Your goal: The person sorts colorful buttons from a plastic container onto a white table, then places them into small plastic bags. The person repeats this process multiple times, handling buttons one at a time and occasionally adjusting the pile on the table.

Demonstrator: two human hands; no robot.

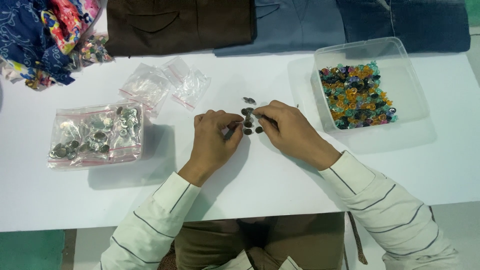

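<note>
Centrally, on a white table, two hands meet over a small cluster of dark round metal buttons. Bare tabletop opens toward the near edge; folded brown, grey-blue and dark blue garments line the far edge. The left hand curls, its fingertips pinching one dark button. The right hand pinches something small beside the cluster; I cannot tell what. A clear plastic tub of multicoloured buttons sits right; a clear bag of silver buttons left, empty clear zip bags behind it.
</note>
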